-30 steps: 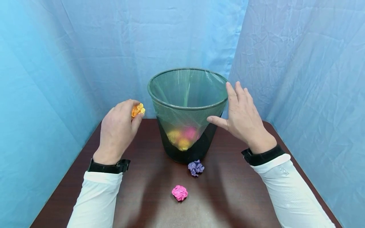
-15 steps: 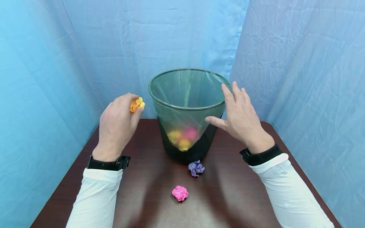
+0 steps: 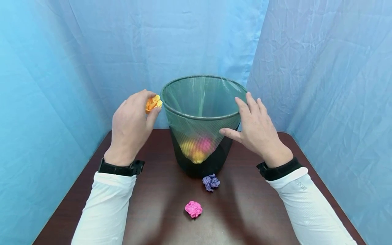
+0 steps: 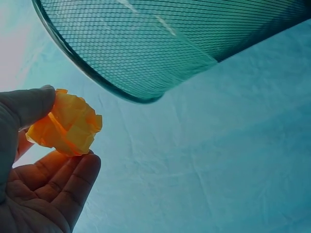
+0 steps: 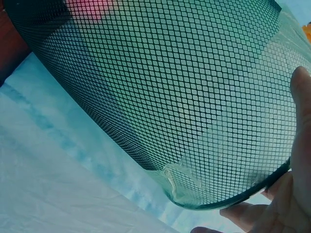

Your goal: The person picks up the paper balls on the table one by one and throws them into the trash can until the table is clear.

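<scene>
My left hand (image 3: pixel 128 127) pinches a crumpled orange paper ball (image 3: pixel 154 103) between thumb and fingers, just outside the left rim of a mesh wastebasket (image 3: pixel 180 162). In the left wrist view the paper ball (image 4: pixel 70 124) sits below the basket's rim (image 4: pixel 116 94). A thin, clear greenish liner (image 3: pixel 200 93) covers the inside and folds over the rim. My right hand (image 3: pixel 260 132) is spread at the basket's right side, fingertips by the rim and thumb in front of the mesh. Through the mesh, yellow and pink paper balls (image 3: pixel 197 148) show inside.
A purple crumpled paper ball (image 3: pixel 211 182) lies at the foot of the basket. Nearer the front, a pink one (image 3: pixel 193 209) rests on the dark brown table (image 3: pixel 147 204). Light blue cloth (image 3: pixel 107 51) hangs behind and along both sides.
My left hand has risen and come closer to the basket's left rim with the orange paper ball. The right hand has shifted slightly left and down along the rim.
</scene>
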Demonstrator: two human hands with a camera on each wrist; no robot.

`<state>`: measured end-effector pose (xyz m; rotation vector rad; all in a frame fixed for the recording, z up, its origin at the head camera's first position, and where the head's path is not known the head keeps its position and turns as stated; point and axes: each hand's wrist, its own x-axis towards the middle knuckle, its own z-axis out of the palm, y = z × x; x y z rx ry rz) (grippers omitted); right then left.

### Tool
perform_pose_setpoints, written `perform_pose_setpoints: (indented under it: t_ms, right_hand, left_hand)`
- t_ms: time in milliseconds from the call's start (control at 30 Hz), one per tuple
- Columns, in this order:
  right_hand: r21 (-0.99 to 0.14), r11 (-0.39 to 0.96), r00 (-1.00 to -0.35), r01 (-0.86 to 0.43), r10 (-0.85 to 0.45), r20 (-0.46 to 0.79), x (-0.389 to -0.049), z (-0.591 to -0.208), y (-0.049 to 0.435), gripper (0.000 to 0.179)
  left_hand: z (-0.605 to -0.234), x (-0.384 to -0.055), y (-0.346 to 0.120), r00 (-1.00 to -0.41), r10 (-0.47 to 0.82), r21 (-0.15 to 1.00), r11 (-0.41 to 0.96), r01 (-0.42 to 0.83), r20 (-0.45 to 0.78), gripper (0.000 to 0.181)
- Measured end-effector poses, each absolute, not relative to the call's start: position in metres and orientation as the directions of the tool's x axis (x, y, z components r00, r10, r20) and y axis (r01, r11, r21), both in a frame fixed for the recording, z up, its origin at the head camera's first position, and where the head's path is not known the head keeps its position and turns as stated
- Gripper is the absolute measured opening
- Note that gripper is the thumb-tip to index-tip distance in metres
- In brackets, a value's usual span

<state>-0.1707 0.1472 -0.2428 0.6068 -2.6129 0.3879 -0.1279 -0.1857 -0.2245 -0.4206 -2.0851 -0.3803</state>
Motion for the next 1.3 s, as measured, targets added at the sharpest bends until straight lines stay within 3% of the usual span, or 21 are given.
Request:
perform_pose_setpoints:
  t_ms: [333, 1300]
  right_hand:
    - [-0.162, 0.862, -0.81, -0.48, -0.364, 0.459, -0.171, -0.243, 0.147, 0.106]
    - [-0.167, 0.859, -0.808, -0.484, -0.366, 0.462, -0.168, -0.243, 0.144, 0.106]
  left_hand:
    - [-0.211, -0.136, -0.167, -0.455, 0.18, 0.083, 0.862, 0.5, 0.872, 0.037]
    - [-0.206, -0.147, -0.142, -0.496, 0.244, 0.078, 0.836, 0.543, 0.833, 0.037]
